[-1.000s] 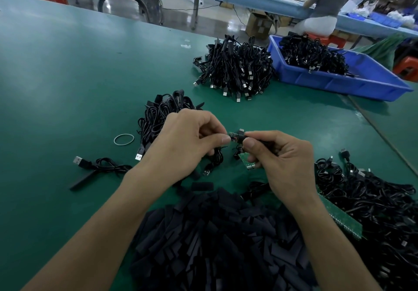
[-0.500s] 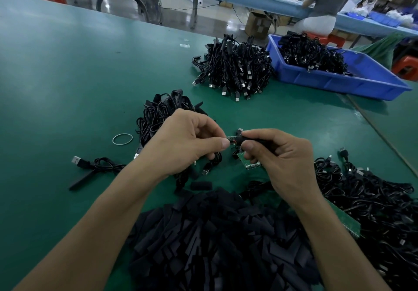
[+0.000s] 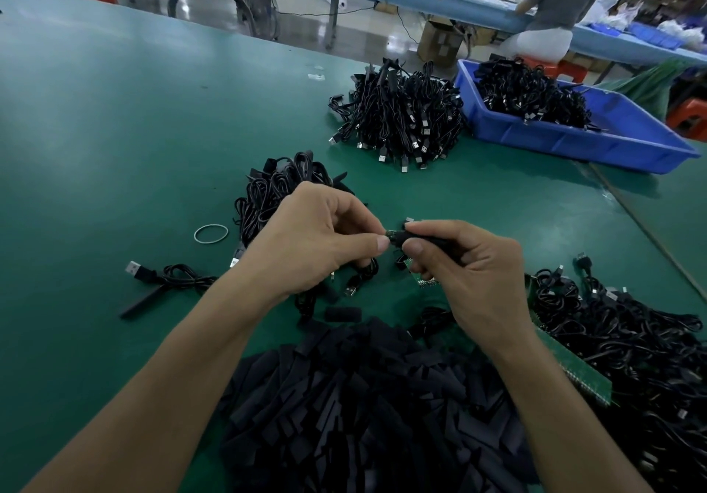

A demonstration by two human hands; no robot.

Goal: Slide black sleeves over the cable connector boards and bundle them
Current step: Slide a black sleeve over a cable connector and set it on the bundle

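My right hand (image 3: 465,274) grips a black sleeve (image 3: 415,238) above the green table (image 3: 114,129). My left hand (image 3: 313,240) pinches the connector board end (image 3: 391,233) that pokes out of the sleeve's left mouth, its cable hanging below the palm. A heap of loose black sleeves (image 3: 363,408) lies just in front of me. Sleeved cables form a small pile (image 3: 283,190) behind my left hand. Unsleeved cables (image 3: 631,347) spread out at the right beside a strip of green boards (image 3: 574,366).
A rubber band (image 3: 211,233) and a lone USB cable (image 3: 168,278) lie to the left. A big cable bundle (image 3: 401,117) and a blue bin (image 3: 597,140) of cables stand at the back right. A seated person (image 3: 554,6) works at another table.
Both hands have stayed together in the middle, and the board end now shows a little shorter at the sleeve's mouth. A small green board below my right fingers is more covered.
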